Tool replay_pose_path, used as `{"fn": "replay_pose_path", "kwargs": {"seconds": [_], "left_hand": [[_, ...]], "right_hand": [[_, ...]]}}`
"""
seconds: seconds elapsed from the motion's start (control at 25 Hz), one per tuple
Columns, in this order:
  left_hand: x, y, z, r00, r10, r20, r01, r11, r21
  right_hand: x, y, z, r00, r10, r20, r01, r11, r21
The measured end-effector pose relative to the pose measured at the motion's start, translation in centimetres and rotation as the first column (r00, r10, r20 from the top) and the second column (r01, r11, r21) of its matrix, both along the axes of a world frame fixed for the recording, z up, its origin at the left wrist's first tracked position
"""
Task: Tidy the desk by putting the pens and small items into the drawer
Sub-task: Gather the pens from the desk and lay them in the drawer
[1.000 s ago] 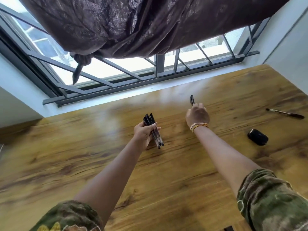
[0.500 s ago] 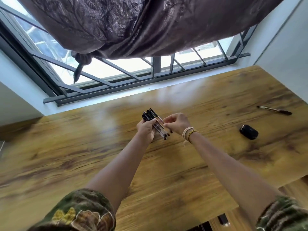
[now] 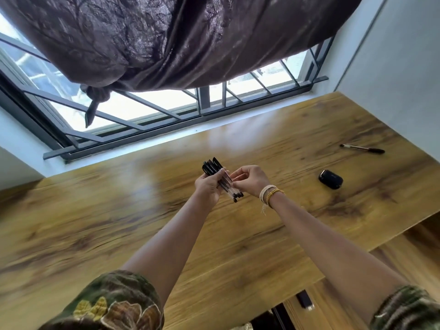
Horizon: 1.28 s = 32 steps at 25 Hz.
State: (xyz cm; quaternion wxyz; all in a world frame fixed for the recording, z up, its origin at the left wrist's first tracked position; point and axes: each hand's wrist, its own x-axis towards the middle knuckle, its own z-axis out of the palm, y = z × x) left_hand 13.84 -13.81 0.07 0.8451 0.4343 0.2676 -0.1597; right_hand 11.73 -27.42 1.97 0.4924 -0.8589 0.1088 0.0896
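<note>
My left hand (image 3: 207, 188) grips a bundle of several black-capped clear pens (image 3: 221, 178) above the middle of the wooden desk (image 3: 119, 222). My right hand (image 3: 250, 181) is beside it, its fingertips pinching the pens in the bundle. One more black pen (image 3: 362, 148) lies on the desk at the far right. A small black oval case (image 3: 330, 179) lies on the desk to the right of my hands. The drawer is at the lower right below the desk edge; its black handle (image 3: 304, 299) shows.
A barred window (image 3: 202, 103) runs along the desk's far edge, with a dark knotted curtain (image 3: 166, 39) hanging over it. A white wall (image 3: 400, 79) bounds the desk on the right. Wooden floor shows at the lower right.
My right hand picked up a pen from the desk farther back and brought it left to the bundle in my left hand. It now holds it against the other pens.
</note>
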Motion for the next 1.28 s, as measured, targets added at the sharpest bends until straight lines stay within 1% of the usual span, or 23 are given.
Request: {"fn": "replay_pose_path", "kwargs": {"seconds": [0.12,0.28,0.36,0.44,0.52,0.68,0.8,0.92,1.0,1.16,1.28], "left_hand": [[0.0,-1.3,0.0,0.998,-0.061,-0.014,0.061,0.998,0.012],[1.0,-3.0,0.0,0.997,-0.074,-0.015,0.074,0.997,0.008],[1.7,-4.1,0.1,0.995,-0.101,-0.020,0.101,0.995,0.026],[2.7,-5.8,0.3,0.991,-0.133,-0.023,0.134,0.990,0.047],[3.6,-7.6,0.1,0.989,-0.147,-0.030,0.149,0.987,0.061],[4.8,-10.8,-0.6,0.978,-0.208,-0.027,0.209,0.973,0.096],[5.3,-12.3,-1.3,0.970,-0.242,-0.007,0.240,0.962,0.129],[5.6,-13.0,-1.9,0.966,-0.259,0.006,0.256,0.958,0.130],[5.7,-13.3,-2.2,0.965,-0.263,0.007,0.260,0.957,0.126],[5.7,-13.0,-2.5,0.959,-0.283,0.014,0.278,0.949,0.148],[5.6,-12.6,-2.5,0.953,-0.303,0.029,0.293,0.940,0.173]], "right_hand": [[0.2,-1.3,-0.5,1.000,-0.019,0.000,0.019,1.000,0.018],[0.9,-3.3,-0.6,1.000,-0.014,0.009,0.013,0.999,0.037],[1.7,-5.1,-0.3,0.997,-0.055,0.048,0.056,0.998,-0.022],[3.1,-7.7,-0.1,0.990,-0.110,0.092,0.123,0.981,-0.151],[4.5,-10.8,-0.2,0.974,-0.178,0.141,0.212,0.934,-0.287],[6.3,-18.0,-1.0,0.888,-0.396,0.231,0.458,0.791,-0.405],[6.9,-23.3,-2.0,0.842,-0.479,0.246,0.534,0.679,-0.504],[6.9,-27.0,-3.0,0.816,-0.551,0.178,0.535,0.599,-0.596],[7.0,-28.3,-3.6,0.804,-0.576,0.149,0.524,0.566,-0.636],[7.1,-28.6,-4.4,0.798,-0.569,0.200,0.546,0.542,-0.639],[6.6,-28.0,-4.8,0.742,-0.650,0.167,0.601,0.533,-0.596]]}}
